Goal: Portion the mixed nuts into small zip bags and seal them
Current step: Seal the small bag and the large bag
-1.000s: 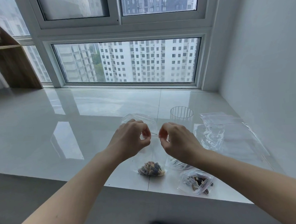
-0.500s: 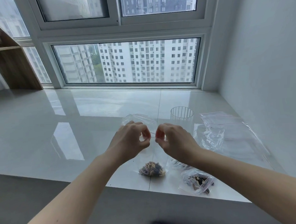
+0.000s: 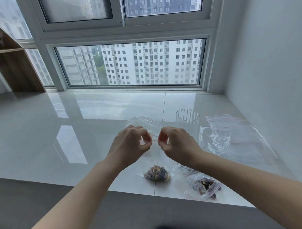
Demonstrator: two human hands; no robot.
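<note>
A small clear zip bag [image 3: 154,142], its bottom holding a dark clump of mixed nuts [image 3: 157,172], hangs above a glossy white table [image 3: 43,137] by a window [image 3: 132,64]. A person pinches the bag's top edge from both ends: the left hand [image 3: 130,144] grips the left end between thumb and fingers, and the right hand [image 3: 176,144] grips the right end the same way, the two fists close together with a short stretch of the strip showing between them. Both forearms reach in from the lower corners.

Just right of the nuts, a second bag [image 3: 203,186] with a similar dark mix lies on the table near its front edge. Between the two, another piece of clear plastic [image 3: 180,168] pokes out from under the right wrist; what it holds cannot be made out. Behind the left hand a further clear bag [image 3: 143,121] rests on the table. A ribbed clear cup [image 3: 187,117] stands upright behind the right hand, and a large crumpled clear bag [image 3: 235,138] is spread flat to its right, near the white wall [image 3: 275,64]. A wooden shelf [image 3: 7,57] stands at far left. Tower blocks [image 3: 152,61] fill the window.
</note>
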